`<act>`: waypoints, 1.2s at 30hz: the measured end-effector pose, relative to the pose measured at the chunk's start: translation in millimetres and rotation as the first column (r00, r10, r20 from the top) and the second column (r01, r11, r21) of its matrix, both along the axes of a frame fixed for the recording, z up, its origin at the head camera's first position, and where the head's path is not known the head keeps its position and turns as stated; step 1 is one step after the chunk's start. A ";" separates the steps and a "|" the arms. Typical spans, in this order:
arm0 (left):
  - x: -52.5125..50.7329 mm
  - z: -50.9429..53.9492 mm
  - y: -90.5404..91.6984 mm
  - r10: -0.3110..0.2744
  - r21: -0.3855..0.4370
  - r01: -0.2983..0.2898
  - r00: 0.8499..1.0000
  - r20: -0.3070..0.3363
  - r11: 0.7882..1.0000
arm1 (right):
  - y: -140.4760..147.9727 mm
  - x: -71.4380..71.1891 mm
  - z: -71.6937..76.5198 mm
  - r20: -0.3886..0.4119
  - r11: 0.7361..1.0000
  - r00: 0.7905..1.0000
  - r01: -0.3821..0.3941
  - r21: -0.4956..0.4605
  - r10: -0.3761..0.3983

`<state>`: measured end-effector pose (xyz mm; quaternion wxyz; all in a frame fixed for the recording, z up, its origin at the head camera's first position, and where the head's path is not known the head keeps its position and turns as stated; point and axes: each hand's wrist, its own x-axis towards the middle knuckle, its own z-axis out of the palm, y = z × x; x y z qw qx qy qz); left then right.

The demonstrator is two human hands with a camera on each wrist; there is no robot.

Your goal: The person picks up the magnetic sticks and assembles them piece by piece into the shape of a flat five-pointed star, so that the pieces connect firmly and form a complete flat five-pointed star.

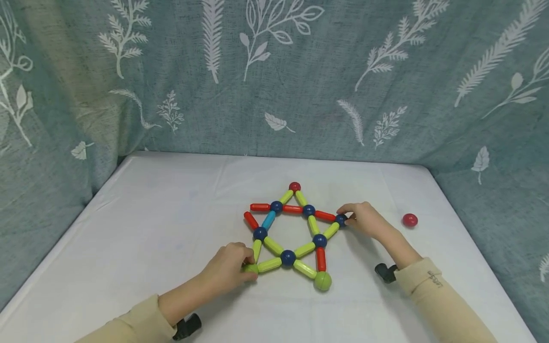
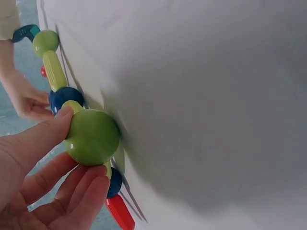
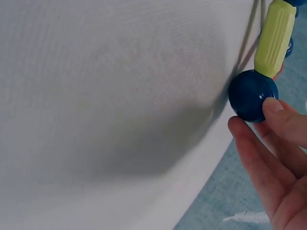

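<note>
A star-shaped frame of rods and balls lies on the white table, with a blue ball (image 1: 288, 258) at its near inner corner. My left hand (image 1: 229, 269) pinches the green ball (image 2: 93, 137) at the frame's lower-left point between thumb and fingers. At the right point, the thumb and fingers of my right hand (image 1: 364, 219) pinch a dark blue ball (image 3: 252, 96). A red ball (image 1: 294, 186) tops the far point; another green ball (image 1: 323, 281) sits at the lower right. Two red rods, one upper (image 1: 259, 207) and one lower (image 1: 250, 220), jut out leftward, their outer ends apart.
A loose red ball (image 1: 410, 220) lies on the white tablecloth (image 1: 171, 200) to the right of my right hand. Behind the table hangs a blue-green curtain (image 1: 300, 119) with white leaf prints.
</note>
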<state>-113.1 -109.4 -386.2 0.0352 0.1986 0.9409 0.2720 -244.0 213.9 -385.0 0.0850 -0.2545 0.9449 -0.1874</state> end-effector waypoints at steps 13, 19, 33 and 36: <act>-30.5 4.1 -22.4 0.061 -0.057 -0.065 0.996 -0.063 0.996 | 4.1 40.5 9.3 0.052 1.000 0.998 -0.022 -0.014 0.022; -57.7 4.7 -30.5 0.054 -0.098 -0.061 0.996 -0.076 0.993 | 1.3 71.6 9.6 0.092 0.999 0.996 -0.002 -0.042 0.006; -98.5 0.3 -30.0 0.027 -0.118 -0.038 0.996 -0.090 0.992 | -19.5 112.8 5.1 0.170 0.984 0.978 -0.094 -0.153 0.120; -98.6 -1.5 -29.8 0.024 -0.124 -0.035 0.996 -0.091 0.992 | -20.0 114.2 3.5 0.177 0.985 0.978 -0.088 -0.149 0.114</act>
